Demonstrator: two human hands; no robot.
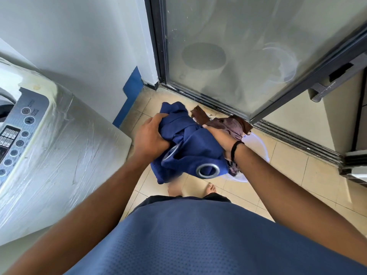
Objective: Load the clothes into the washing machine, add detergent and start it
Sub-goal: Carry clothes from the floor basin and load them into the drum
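- Holding the blue curtain (190, 143) with our left hand (151, 135), fingers squeezing it.
- Our right hand (220, 138) grabs it too, brown cloth (232, 126) just past it.

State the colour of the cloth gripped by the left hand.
Dark blue cloth, with metal eyelets; head view.

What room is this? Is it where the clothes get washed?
Probably yes, a home laundry corner. A washing machine with buttons stands on the left, both hands hold a bundle of blue cloth over a tub on the tiled floor, and a frosted glass sliding door is behind.
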